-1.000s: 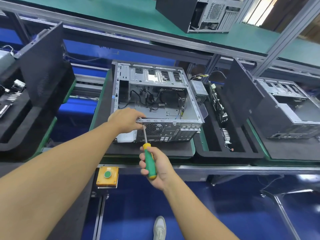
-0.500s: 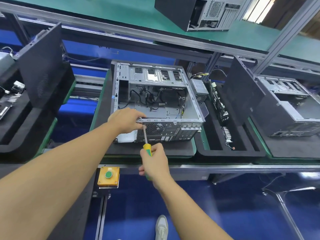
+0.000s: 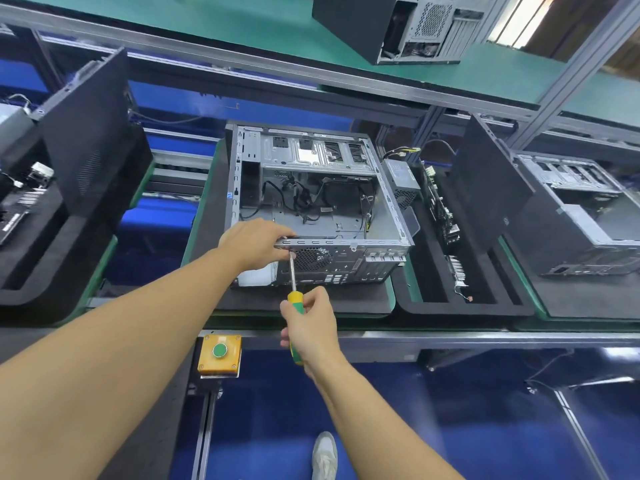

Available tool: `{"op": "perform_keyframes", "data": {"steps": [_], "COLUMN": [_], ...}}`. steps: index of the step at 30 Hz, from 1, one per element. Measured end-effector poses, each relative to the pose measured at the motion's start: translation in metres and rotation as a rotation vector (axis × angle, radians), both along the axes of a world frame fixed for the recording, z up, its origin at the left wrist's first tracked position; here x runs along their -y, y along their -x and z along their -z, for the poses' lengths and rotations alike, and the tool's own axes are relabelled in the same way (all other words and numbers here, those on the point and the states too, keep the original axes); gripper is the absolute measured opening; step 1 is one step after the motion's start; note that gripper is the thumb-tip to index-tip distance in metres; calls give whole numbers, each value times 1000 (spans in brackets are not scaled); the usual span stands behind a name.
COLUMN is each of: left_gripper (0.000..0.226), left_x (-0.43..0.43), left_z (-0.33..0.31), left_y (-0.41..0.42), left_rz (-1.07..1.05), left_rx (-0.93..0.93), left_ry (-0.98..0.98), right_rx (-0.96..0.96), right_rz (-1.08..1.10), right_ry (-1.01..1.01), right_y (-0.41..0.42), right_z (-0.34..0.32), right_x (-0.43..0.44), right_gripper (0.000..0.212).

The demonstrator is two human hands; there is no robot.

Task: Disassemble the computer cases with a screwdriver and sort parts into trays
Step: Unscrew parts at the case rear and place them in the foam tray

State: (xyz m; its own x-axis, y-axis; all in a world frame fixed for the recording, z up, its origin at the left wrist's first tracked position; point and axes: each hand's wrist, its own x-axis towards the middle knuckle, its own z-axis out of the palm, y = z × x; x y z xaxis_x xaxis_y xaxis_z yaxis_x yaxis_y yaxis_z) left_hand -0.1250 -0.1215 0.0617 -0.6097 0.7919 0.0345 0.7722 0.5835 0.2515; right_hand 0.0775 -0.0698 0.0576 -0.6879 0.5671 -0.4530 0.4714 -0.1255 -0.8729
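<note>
Since the earlier frames the right hand point(image 3: 311, 323) has been rolled about the handle, so that a different part of the green-and-yellow grip is exposed; the shaft has been kept on the same spot. The screwdriver point(image 3: 294, 296) is held with its long axis pointing away from the body, its tip set at the upper left corner of the rear panel of the computer case point(image 3: 318, 202), just below the left hand point(image 3: 254, 242). The handle is wrapped by the right fingers; the case's top rear edge is clasped by the left fingers. Whether a screw is engaged cannot be told. The case is laid open-side up on a black foam mat point(image 3: 346, 297), with a parts tray point(image 3: 450, 308) just beside it on the right.
</note>
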Motion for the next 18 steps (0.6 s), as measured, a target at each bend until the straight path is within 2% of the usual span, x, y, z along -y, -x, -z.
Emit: {"op": "perform_keyframes", "data": {"steps": [2,5,7,9,11,14,16,18], "left_gripper": [44,44,43,43,44,46,46,46], "left_x": [0,0,0,0,0,0,-1,0], "left_z": [-1,0,-1,-2,-1,-1,-1,0], "left_y": [0,1,1,2,1,1,2,2], "left_rz": [-3,-1,-3,-4,-6,-6,0,4], "left_rx": [-2,-3,6,14,16,9,3,-1], "left_ry": [5,11,16,20,23,25,20,21], "right_rx": [32,60,38,11,-11,17,38,46], "right_rz": [15,-13,-67,-72,-25,4,-20,-25], "right_ry": [141,611,742,675,482,273,275,440], "right_y": [3,7,7,6,3,2,4,7], "right_z": [-8,-25,-29,-26,-19,-11,-13,-20], "right_x": [0,-12,-18,-18,-16,-16,-14,-15], "right_gripper": [19,27,33,28,17,22,22,21]}}
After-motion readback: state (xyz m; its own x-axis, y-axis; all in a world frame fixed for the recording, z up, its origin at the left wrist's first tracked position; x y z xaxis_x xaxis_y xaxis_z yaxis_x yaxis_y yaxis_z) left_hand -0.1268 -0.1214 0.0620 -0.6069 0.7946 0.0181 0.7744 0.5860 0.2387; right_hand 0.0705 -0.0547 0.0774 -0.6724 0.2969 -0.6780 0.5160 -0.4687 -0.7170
